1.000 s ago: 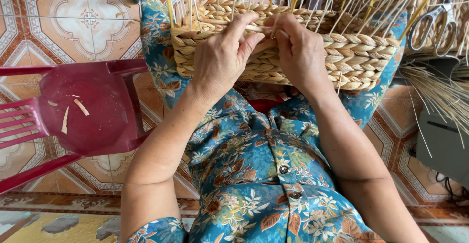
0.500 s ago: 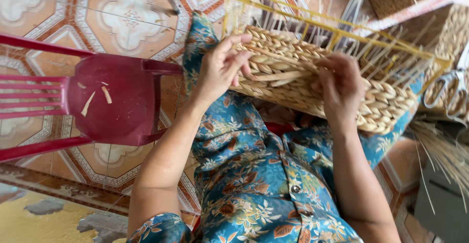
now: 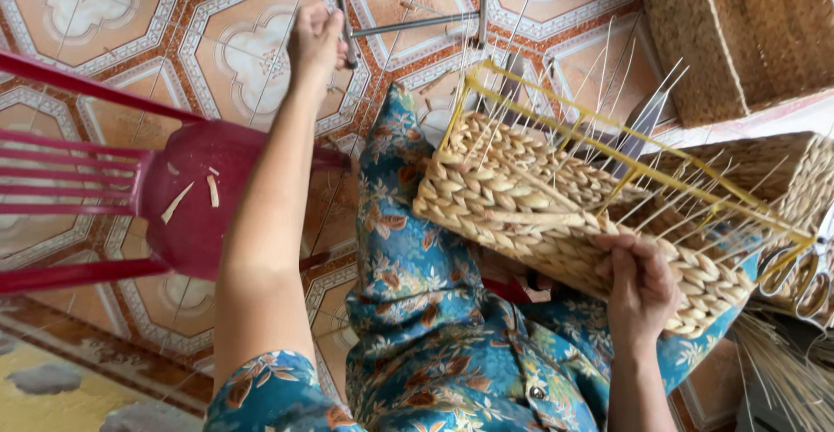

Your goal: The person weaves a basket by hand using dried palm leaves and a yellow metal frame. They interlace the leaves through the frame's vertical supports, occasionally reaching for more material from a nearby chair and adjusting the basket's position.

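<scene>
Head view: the person sits in a blue floral garment [image 3: 417, 310] with a half-woven basket [image 3: 556, 223] resting tilted across the lap. Its wall is plaited from pale flat straw, and thin stiff stakes rise from it inside a yellow wire frame [image 3: 608, 149]. The right hand [image 3: 641, 289] grips the near edge of the basket, fingers curled over the woven rim, the grip clenched on it. The left hand [image 3: 314, 39] is stretched far forward over the tiled floor [image 3: 104, 15], well apart from the basket, near thin metal rods [image 3: 408, 23]; its fingers look bunched, but whether they pinch anything cannot be told. A red plastic chair [image 3: 187, 206] stands just beside the left arm, with a few straw scraps on its seat. Finished woven boxes [image 3: 738, 41] sit at the upper right, scissors [image 3: 804, 280] and a bundle of loose straw [image 3: 782, 371] at the right edge.
</scene>
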The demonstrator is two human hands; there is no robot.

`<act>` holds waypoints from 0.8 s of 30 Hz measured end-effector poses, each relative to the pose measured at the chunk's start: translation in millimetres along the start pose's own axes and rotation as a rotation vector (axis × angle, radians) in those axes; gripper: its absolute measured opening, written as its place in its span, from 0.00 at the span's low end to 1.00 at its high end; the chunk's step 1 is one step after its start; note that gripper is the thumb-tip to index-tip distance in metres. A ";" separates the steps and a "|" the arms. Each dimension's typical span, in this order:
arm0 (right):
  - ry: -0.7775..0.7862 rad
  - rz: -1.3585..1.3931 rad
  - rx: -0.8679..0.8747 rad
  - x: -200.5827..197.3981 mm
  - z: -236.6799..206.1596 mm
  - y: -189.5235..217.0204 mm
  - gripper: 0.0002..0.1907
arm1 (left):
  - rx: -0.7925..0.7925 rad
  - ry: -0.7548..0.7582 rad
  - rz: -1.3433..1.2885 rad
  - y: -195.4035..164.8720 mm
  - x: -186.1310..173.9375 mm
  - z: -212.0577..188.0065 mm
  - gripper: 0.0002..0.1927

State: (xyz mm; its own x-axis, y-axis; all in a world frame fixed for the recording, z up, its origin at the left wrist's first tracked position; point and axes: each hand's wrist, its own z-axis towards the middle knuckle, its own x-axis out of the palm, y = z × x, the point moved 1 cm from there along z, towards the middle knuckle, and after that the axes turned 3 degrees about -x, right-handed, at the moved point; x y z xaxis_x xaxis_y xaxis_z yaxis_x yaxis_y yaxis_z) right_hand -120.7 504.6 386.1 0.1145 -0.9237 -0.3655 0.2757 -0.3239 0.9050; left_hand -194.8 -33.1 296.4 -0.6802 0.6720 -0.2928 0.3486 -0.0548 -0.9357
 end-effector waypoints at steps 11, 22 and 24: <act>-0.043 -0.062 0.141 19.3 21.2 3.1 0.06 | -0.238 -0.030 -0.427 -27.4 16.8 145.7 0.21; -0.043 -0.040 0.144 25.4 25.0 2.1 0.05 | -0.292 0.067 -0.812 2.4 14.9 148.3 0.15; -0.036 -0.058 0.162 25.0 24.2 1.5 0.05 | -0.303 0.092 -0.817 12.5 12.1 140.3 0.14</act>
State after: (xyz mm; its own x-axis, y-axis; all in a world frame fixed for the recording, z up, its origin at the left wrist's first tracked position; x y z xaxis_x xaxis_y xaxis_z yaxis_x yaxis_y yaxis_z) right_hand -140.5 476.1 383.6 0.0678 -0.9084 -0.4125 0.1231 -0.4027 0.9070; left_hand -289.1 -129.3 253.5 -0.7417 0.4729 0.4756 -0.0599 0.6596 -0.7492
